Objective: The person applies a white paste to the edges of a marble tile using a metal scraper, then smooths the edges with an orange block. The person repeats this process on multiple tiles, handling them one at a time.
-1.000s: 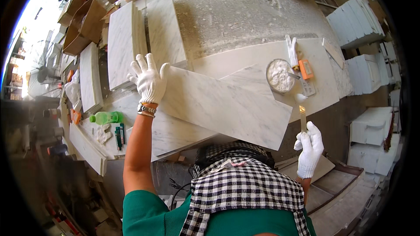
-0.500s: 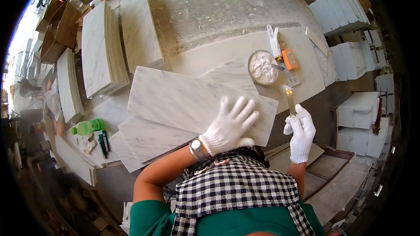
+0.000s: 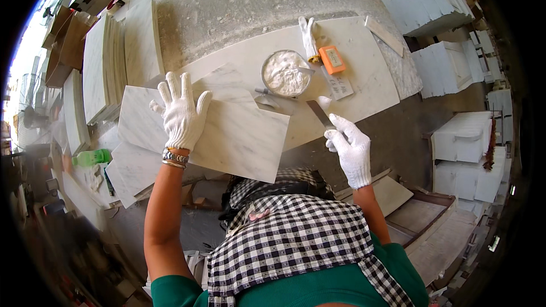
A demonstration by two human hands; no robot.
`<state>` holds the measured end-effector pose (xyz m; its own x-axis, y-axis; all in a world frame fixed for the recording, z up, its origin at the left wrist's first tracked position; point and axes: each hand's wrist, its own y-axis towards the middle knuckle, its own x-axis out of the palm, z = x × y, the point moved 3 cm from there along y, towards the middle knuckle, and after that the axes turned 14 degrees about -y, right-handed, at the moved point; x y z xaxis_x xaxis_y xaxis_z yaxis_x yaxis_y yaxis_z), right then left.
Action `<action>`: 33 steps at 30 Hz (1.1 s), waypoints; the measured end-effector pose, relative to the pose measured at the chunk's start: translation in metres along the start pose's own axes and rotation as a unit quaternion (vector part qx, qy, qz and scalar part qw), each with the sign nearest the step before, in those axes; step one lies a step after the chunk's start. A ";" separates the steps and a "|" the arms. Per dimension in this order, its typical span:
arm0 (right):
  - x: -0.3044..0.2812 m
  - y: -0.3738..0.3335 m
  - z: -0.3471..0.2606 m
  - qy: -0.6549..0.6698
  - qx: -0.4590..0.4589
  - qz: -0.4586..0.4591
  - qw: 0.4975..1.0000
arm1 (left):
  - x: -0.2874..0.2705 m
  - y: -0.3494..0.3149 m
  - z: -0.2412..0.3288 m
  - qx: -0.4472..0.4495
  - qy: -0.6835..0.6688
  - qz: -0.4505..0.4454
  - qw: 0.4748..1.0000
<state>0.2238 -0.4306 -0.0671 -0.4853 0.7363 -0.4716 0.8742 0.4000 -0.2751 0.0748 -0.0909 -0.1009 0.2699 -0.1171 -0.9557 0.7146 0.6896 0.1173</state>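
Observation:
My left hand (image 3: 183, 111), in a white knit glove, lies with fingers spread on a grey-veined white marble slab (image 3: 239, 136). Over the floor, right of that slab, my gloved right hand (image 3: 350, 150) pinches a narrow metal scraper (image 3: 319, 112). A dab of white paste (image 3: 324, 101) shows at the scraper's far end. Beyond the slab stands a round bowl (image 3: 263, 74) full of white paste (image 3: 284, 71), with a metal blade (image 3: 306, 70) resting in it. Beside the bowl is a metal piece with a dark handle (image 3: 265, 99), its kind unclear.
A spare white glove (image 3: 308, 37), an orange box (image 3: 332, 59) and a small marked plate (image 3: 339, 85) lie right of the bowl. Marble slabs (image 3: 102, 71) stack at left, near a green bottle (image 3: 91, 157). White panels (image 3: 426, 3) are piled at right.
My left hand has moved left and away from me across the slab. My right hand still holds the scraper, now tilted leftward. The view has shifted, so the bowl sits further left.

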 end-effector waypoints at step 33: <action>0.049 0.075 -0.035 -0.154 -0.404 -0.146 0.890 | 0.009 0.006 0.023 -0.064 -0.026 0.039 0.997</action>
<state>0.2662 -0.3457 -0.0815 -0.5655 0.4029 -0.7196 0.3759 0.9026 0.2100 0.0963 -0.1044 -0.1025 0.3564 -0.0936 -0.9296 0.6023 0.7837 0.1520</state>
